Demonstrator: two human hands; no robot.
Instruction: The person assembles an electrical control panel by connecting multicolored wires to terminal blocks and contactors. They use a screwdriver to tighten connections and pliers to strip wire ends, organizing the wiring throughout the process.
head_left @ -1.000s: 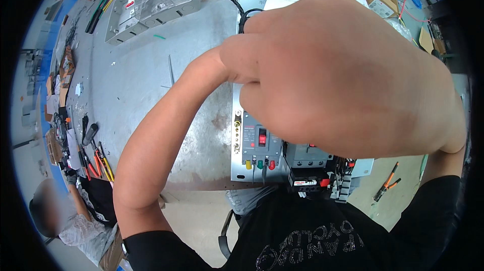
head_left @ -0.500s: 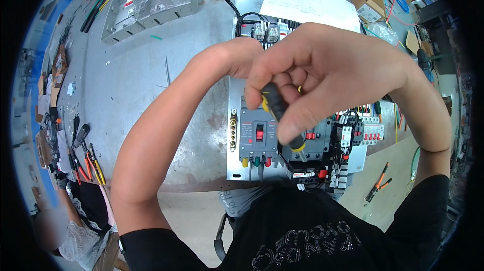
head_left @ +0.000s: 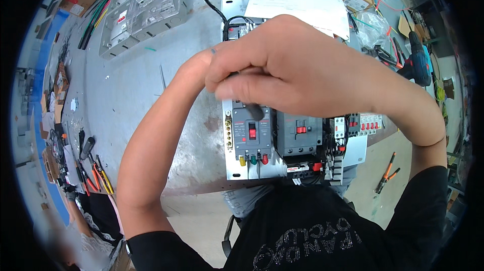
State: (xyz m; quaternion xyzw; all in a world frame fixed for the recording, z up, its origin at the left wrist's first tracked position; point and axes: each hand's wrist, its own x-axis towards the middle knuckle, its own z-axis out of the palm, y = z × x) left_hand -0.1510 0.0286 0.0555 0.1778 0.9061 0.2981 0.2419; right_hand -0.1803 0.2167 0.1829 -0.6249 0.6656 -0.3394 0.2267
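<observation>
The right hand, clamped on a screwdriver, moved left; whether the left hand grips, I cannot tell.

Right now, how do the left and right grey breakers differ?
The left breaker has a tall red switch; the right breaker has a wide, squat one. The left breaker has yellow, green and red sleeves at its lower edge; the right breaker shows none there. Both are grey and sit side by side.

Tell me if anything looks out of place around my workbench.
Yes: an orange-handled plier-like tool lies on the floor to your right, odd because similar tools lie on the bench at left. A loose green scrap also lies near the clear-lidded boxes.
</observation>
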